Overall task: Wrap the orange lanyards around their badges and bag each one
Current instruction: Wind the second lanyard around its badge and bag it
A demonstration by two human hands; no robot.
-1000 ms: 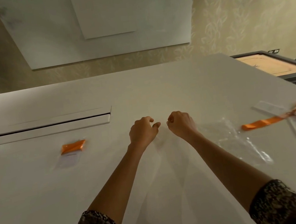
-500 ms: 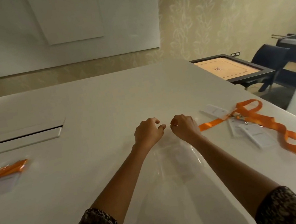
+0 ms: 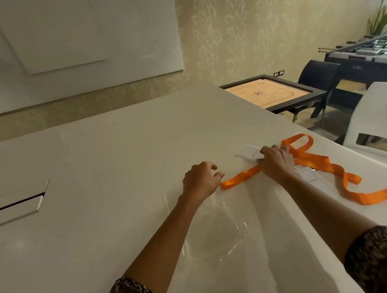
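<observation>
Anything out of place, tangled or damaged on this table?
Nothing damaged or spilled. The loose orange fabric lanyards sprawl in tangled loops on the white table, right of the right hand, and run out of frame.

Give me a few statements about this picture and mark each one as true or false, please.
1. The right hand holds the orange lanyard. True.
2. The orange lanyard is wound tightly around its badge. False: it lies loose in loops on the white table.
3. A clear plastic bag lies on the table between the two forearms. True.
4. The carrom board lies on the white table. False: it stands on its own dark frame beyond the table's far edge.
5. A white chair stands at the right side of the table. True.
</observation>
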